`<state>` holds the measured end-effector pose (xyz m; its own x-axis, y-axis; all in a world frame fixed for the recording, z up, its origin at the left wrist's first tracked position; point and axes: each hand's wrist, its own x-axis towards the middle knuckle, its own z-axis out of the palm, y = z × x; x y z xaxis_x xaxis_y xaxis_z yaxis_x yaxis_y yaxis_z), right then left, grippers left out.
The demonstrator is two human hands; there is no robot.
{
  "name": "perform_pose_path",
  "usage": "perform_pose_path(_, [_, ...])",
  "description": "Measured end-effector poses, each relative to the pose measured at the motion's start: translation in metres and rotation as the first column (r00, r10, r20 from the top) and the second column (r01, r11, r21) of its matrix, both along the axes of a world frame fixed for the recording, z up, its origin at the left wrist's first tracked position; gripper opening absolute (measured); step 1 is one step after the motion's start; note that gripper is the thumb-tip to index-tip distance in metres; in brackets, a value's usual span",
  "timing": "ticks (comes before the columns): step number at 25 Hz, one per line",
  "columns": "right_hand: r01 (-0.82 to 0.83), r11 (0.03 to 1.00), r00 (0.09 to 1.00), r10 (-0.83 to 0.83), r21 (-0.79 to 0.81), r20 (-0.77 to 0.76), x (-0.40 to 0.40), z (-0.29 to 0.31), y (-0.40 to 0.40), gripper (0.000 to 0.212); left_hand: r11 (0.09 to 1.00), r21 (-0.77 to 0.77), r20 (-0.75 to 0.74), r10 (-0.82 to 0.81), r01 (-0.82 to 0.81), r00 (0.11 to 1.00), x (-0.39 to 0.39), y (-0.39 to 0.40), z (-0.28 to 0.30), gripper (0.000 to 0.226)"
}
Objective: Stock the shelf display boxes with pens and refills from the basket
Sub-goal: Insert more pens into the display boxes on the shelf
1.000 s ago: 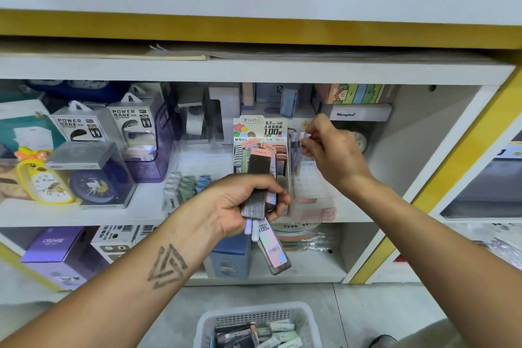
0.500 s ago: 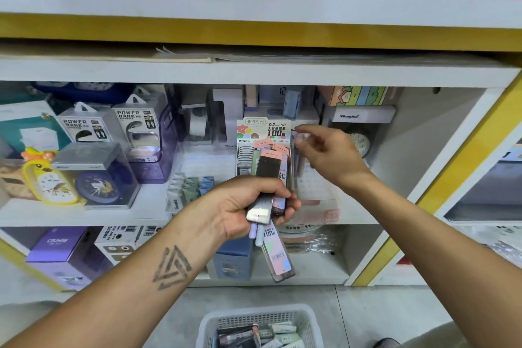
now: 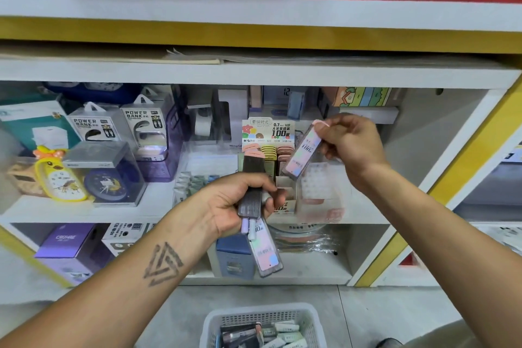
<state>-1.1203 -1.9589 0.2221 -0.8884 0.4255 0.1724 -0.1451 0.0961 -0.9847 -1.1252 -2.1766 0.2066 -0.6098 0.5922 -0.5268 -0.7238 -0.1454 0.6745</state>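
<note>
My left hand point(image 3: 234, 203) grips a bunch of flat lead-refill cases point(image 3: 254, 192) in front of the middle shelf, one pastel case hanging down below my fist. My right hand point(image 3: 350, 144) pinches a single pastel refill case point(image 3: 303, 154) by its pink cap, tilted, just above and right of the display box point(image 3: 285, 200). The display box stands on the shelf with a "0.7 HB 100" header card and rows of refill cases inside. A white basket point(image 3: 214, 322) on the floor below holds several more cases.
Power bank boxes point(image 3: 144, 124), a yellow clock point(image 3: 60, 178) and a blue clock in a clear case point(image 3: 108, 178) fill the shelf's left. A clear plastic holder point(image 3: 324, 192) stands right of the display box. Boxes sit on the lower shelf point(image 3: 70, 246).
My right hand has drawn back from behind the display box and now holds one pastel refill case up in the open. My left hand stays put with its bunch.
</note>
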Motion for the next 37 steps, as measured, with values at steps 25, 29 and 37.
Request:
perform_pose_path(25, [-0.243,0.917,0.967,0.200,0.317,0.160,-0.012,-0.022,-0.031,0.018,0.975,-0.131,-0.122,-0.194,0.177,0.973,0.003,-0.011,0.001,0.015])
perform_pose_path(29, [-0.373,0.928,0.914,0.366,0.013,0.173,-0.001,-0.013,-0.037,0.009,0.971,-0.129,-0.125,-0.219,0.203,0.968,0.009,-0.003,0.003,0.010])
perform_pose_path(37, [-0.298,0.952,0.947,0.286,0.075,0.144,0.008,-0.005,-0.022,0.007,0.990,-0.123,-0.145,-0.084,0.066,0.986,0.005,-0.001,0.002,0.015])
